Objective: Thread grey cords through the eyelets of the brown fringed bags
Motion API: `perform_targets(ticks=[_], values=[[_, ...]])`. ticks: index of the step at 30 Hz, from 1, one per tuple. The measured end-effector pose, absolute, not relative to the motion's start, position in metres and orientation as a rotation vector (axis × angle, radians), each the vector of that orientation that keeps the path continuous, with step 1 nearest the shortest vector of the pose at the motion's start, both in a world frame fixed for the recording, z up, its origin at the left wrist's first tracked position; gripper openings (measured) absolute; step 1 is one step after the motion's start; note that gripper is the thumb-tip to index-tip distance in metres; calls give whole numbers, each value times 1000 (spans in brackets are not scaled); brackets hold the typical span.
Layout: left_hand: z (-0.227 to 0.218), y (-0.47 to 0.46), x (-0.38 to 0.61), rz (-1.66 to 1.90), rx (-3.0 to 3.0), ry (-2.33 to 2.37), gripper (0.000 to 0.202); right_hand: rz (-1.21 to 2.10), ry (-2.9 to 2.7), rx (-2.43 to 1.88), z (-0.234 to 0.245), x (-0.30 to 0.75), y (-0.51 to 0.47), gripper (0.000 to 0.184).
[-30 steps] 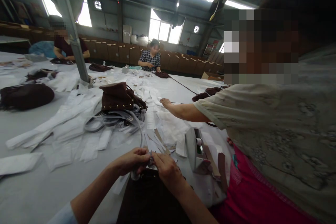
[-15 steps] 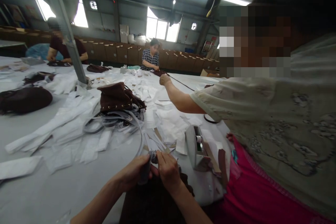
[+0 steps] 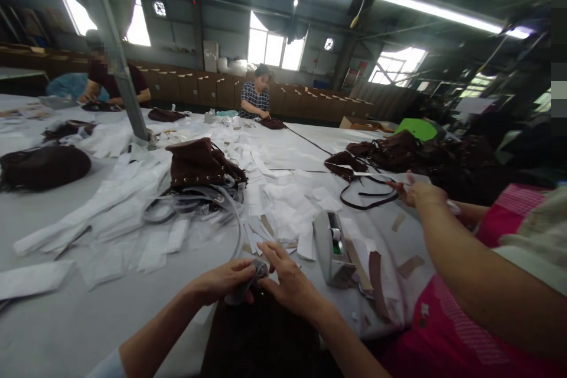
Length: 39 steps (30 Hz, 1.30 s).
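The grey, translucent plastic-wrapped strip (image 3: 260, 269), pinched by the left hand (image 3: 225, 279), lies between both hands over the far end of the dark brown, soft-looking bag (image 3: 261, 336), long axis slanting far-right, the right hand (image 3: 292, 284) parted-fingered just beside, contact indeterminable.

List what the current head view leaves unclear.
Grey piece in the left hand: partly hidden by that hand, head view.
Dark item beneath: cut off by head view's bottom edge.
Near co-worker: cut off by head view's right edge.
Plaid-shirted person: handwork too small, head view.
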State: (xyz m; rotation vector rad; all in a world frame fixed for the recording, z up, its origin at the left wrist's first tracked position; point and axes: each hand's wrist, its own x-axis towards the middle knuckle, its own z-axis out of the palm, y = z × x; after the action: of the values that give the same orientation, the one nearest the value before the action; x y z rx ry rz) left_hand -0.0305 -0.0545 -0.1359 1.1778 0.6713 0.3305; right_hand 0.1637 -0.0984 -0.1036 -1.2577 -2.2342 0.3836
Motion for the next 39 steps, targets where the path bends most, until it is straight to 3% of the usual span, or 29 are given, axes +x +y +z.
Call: perform_targets(ticks=[3, 8, 17, 27, 34, 39], values=[[-138, -54, -34, 242, 1235, 613, 49, 616, -2295, -1174, -89, 166, -101, 45], [-145, -59, -36, 265, 1195, 540, 41, 644, -2165, -1229, -104, 155, -115, 25], [-133, -70, -40, 394, 1463, 498, 35, 649, -1987, -1263, -130, 150, -136, 28], [-173, -77, -47, 515, 1079, 566, 34, 741, -1955, -1225, -141, 138, -124, 28], [-181, -73, -51, 690, 948, 642, 35, 1020, -1907, -1397, -132, 144, -75, 27], [-186, -68, -49, 732, 657, 628, 36, 605, -2097, -1829, -144, 142, -2, 25]])
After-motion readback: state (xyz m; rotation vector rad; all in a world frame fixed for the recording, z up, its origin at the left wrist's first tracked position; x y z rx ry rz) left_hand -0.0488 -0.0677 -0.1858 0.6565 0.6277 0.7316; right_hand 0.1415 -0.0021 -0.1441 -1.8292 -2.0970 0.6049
